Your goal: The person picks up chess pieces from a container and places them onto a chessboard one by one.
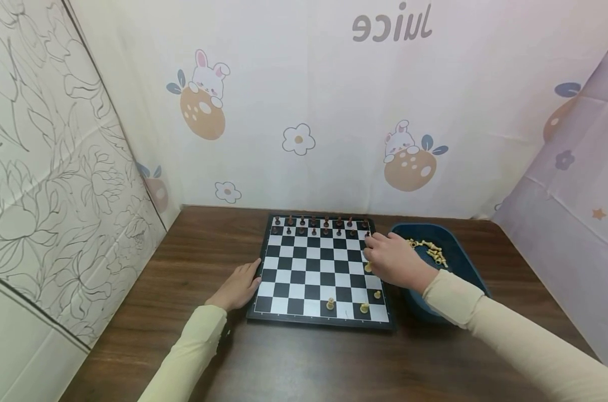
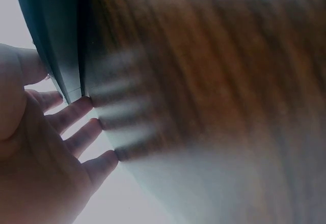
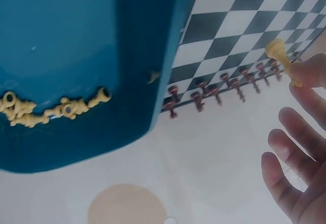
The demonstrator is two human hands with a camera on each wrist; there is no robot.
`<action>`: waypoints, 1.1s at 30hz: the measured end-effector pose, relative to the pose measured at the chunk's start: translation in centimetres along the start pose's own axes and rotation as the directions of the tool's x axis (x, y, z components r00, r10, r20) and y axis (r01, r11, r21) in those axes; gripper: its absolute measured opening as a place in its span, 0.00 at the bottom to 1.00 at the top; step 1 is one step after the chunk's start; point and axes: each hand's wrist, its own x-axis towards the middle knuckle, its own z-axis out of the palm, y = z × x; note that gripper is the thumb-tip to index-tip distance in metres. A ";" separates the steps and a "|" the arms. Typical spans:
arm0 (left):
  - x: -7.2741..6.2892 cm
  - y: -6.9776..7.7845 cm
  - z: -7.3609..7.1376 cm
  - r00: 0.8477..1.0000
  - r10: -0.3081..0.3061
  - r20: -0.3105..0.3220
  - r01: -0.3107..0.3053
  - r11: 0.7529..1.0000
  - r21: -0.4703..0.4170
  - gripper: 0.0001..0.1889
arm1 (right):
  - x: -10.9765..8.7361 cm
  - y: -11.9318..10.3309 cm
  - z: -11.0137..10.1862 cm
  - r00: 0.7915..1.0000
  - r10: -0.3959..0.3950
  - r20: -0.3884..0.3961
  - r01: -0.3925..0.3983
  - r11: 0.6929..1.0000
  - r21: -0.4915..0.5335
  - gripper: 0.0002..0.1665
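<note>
A black-and-white chessboard lies on the brown table. My right hand is over its right edge, pinching a cream chess piece between thumb and index finger, wide base toward the board; the other fingers are spread. My left hand touches the board's left edge, and its fingertips rest by the black side in the left wrist view. Near the board's front stand a cream piece, another cream piece and a third cream piece. Dark red pieces fill two far rows.
Right of the board is a blue bin, partly behind my right forearm, with several cream pieces lying loose inside. A patterned cloth wall rises behind the table; a floral panel stands on the left.
</note>
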 end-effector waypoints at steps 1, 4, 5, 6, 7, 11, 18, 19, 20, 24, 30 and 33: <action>0.0 0.0 0.0 1.000 0.000 0.003 0.000 1.000 0.002 0.29 | 0.1 -0.2 0.0 1.000 -0.010 -0.001 0.010 1.000 -0.002 0.10; 0.0 0.0 0.1 1.000 0.011 0.001 -0.011 1.000 0.003 0.29 | 0.4 -0.8 -0.1 0.999 -0.040 -0.008 0.040 0.999 -0.010 0.11; 0.0 0.0 0.1 1.000 0.013 0.001 -0.013 1.000 0.004 0.29 | 0.4 -1.0 -0.1 0.999 -0.050 -0.012 0.050 0.999 -0.013 0.11; 0.0 0.0 0.1 1.000 0.014 0.002 -0.014 1.000 0.006 0.29 | 0.5 -1.2 -0.1 0.998 -0.056 -0.015 0.056 0.998 -0.013 0.11; 0.0 -0.1 0.1 1.000 0.016 0.001 -0.016 1.000 0.006 0.29 | 0.6 -1.3 -0.1 0.998 -0.062 -0.019 0.062 0.998 -0.014 0.12; 0.1 0.0 0.1 1.000 0.015 -0.004 -0.015 1.000 0.003 0.29 | 0.9 -1.9 -0.2 0.996 -0.079 -0.043 0.079 0.997 -0.006 0.11; 0.0 -0.2 0.2 1.000 -0.001 0.002 0.001 1.000 0.004 0.30 | 1.4 -2.7 0.0 0.989 -0.125 -0.080 0.124 0.992 -0.015 0.08; 0.1 -0.2 0.2 1.000 -0.002 0.002 0.002 1.000 0.004 0.30 | 1.5 -2.9 0.1 0.989 -0.127 -0.076 0.126 0.992 -0.015 0.08; 0.1 -0.2 0.2 1.000 -0.001 0.002 0.001 1.000 0.004 0.30 | 1.6 -3.0 0.1 0.989 -0.132 -0.072 0.131 0.991 -0.016 0.08; 0.1 -0.2 0.2 1.000 0.001 0.001 -0.001 1.000 0.009 0.30 | 2.0 -3.8 0.0 0.987 -0.145 -0.067 0.145 0.989 -0.009 0.10; 0.1 -0.1 0.2 1.000 -0.001 -0.001 0.001 1.000 0.015 0.29 | 2.7 -4.9 0.0 0.979 -0.178 -0.096 0.181 0.983 0.015 0.10; 0.1 0.0 0.1 1.000 -0.006 0.003 0.006 1.000 0.017 0.29 | 3.0 -5.4 -0.1 0.978 -0.190 -0.088 0.193 0.981 0.028 0.10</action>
